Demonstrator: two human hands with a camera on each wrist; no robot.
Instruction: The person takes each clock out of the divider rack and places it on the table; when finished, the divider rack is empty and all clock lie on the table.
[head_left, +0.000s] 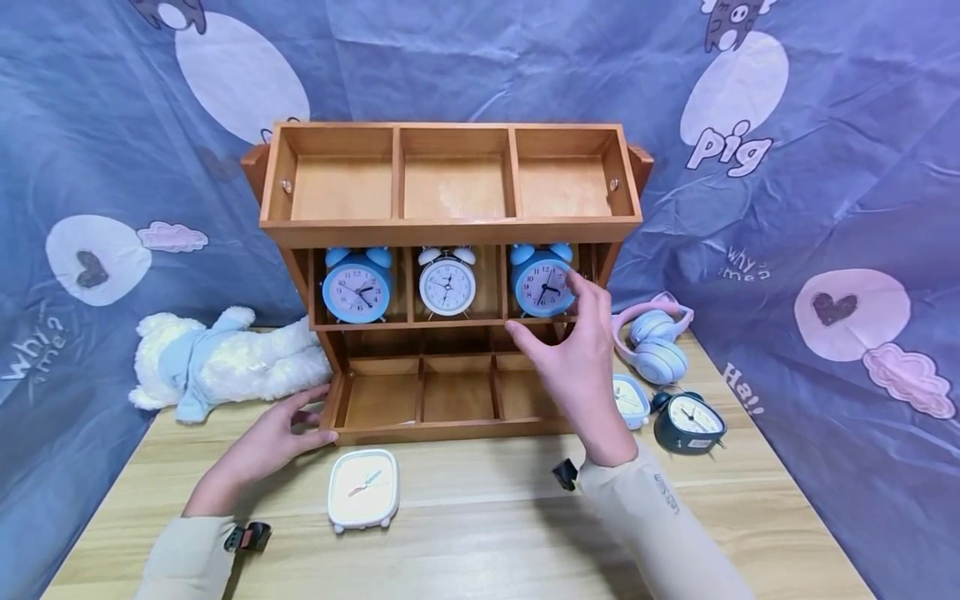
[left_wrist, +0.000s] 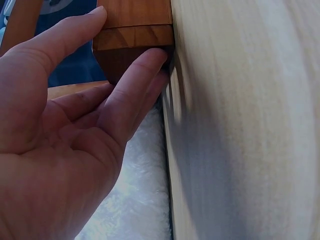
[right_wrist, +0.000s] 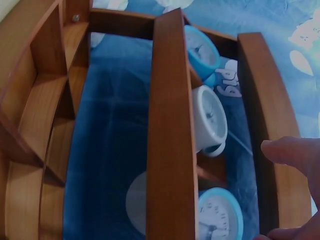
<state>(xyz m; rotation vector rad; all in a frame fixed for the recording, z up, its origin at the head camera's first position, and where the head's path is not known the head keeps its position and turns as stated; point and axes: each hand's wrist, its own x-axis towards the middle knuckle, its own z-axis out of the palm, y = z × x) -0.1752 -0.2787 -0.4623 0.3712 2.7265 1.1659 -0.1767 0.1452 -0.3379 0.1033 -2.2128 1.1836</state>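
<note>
A three-tiered wooden shelf (head_left: 450, 234) stands on the table. My left hand (head_left: 279, 437) holds its lower left corner, with the thumb and fingers on different faces of the wood (left_wrist: 132, 37). In front of the middle tier's right compartment is my right hand (head_left: 573, 367), thumb and index finger spread apart. Nearest to those fingers sits a blue twin-bell alarm clock (head_left: 542, 287); contact with it cannot be made out. A white twin-bell alarm clock (head_left: 447, 285) occupies the middle compartment, and another blue alarm clock (head_left: 356, 292) the left one.
A white square clock (head_left: 363, 490) lies face up before the shelf. A plush bear (head_left: 225, 358) lies on the left. On the right are headphones (head_left: 656, 346), a light blue clock (head_left: 630, 400) and a dark green alarm clock (head_left: 688, 421). Blue printed cloth (head_left: 480, 58) hangs behind.
</note>
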